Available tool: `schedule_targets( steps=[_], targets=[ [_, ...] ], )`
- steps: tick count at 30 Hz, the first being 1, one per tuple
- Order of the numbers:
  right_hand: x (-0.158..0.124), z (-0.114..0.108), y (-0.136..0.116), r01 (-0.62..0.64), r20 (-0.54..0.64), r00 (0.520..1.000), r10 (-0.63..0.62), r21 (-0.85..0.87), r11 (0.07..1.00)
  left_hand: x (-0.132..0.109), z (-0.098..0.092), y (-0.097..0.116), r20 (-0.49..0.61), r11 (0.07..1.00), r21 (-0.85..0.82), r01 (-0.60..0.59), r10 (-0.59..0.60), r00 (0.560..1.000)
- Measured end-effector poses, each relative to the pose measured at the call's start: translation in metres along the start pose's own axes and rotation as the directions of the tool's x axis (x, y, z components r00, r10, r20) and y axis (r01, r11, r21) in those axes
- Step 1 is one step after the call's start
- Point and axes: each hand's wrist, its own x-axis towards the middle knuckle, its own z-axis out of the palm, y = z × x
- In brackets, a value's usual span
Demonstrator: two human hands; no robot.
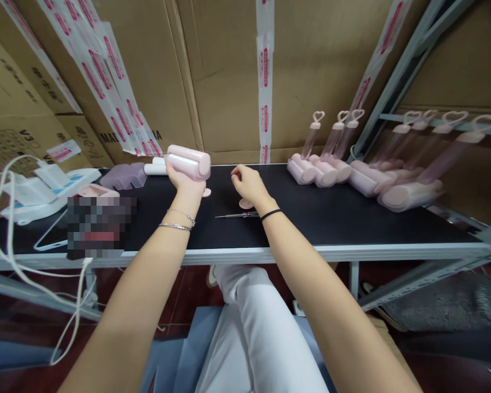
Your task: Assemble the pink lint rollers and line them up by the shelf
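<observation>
- From my remote seat, I had the pink roller casing (pixel 196 164) at 10 o'clock of the head view, raised over the counter (pixel 331 218) in the left hand (pixel 188 187).
- The left fingers were wrapped partway round it, closed as far as its girth allowed, on its left part; its right end stuck out free.
- The right hand (pixel 250 184), near 12 o'clock, had its fingers curled in, thumb near fingertips; I couldn't tell whether they pinched anything small.
- I judged the casing light, stiff plastic, smooth enough to slip and likely to scuff; I would have held its rounded back, off the white cylinder.
- That cylinder lay lengthwise in the casing's open side.
- White rolls (pixel 155 168) sat at the casing's 9 o'clock, with lilac blocks (pixel 123 176) beyond; their contents, if any, didn't show.
- A screwdriver (pixel 231 215) lay at the right hand's 6 o'clock, beside a pink disc (pixel 246 204).
- Toward 3 o'clock stood several heart-topped rollers (pixel 326 173), their handles see-through tubes; I made out nothing inside those.
</observation>
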Motion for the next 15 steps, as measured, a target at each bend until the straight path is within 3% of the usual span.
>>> schedule_targets(
  steps=[3,7,11,13,15],
  targets=[
    [-0.003,0.006,-0.006,0.151,0.132,0.981,-0.144,-0.040,0.988,-0.004,0.001,0.006,-0.003,0.996,-0.085,-0.009,0.009,1.000],
    [-0.007,0.006,-0.010,0.138,0.117,0.986,-0.119,-0.175,0.975,-0.010,0.005,0.007,-0.003,0.991,-0.129,-0.024,0.023,1.000],
    [-0.011,-0.002,-0.011,-0.131,-0.076,0.991,0.113,-0.304,0.944,-0.011,0.007,0.006,-0.034,0.993,-0.112,-0.032,0.029,0.999],
    [-0.013,-0.005,-0.009,-0.308,-0.148,0.950,0.274,-0.316,0.897,-0.010,0.007,0.006,-0.023,0.995,-0.096,-0.031,0.029,0.999],
    [-0.014,-0.007,-0.006,-0.403,-0.118,0.915,0.386,-0.322,0.857,-0.009,0.006,0.005,-0.019,0.995,-0.098,-0.027,0.026,0.999]
  ],
)
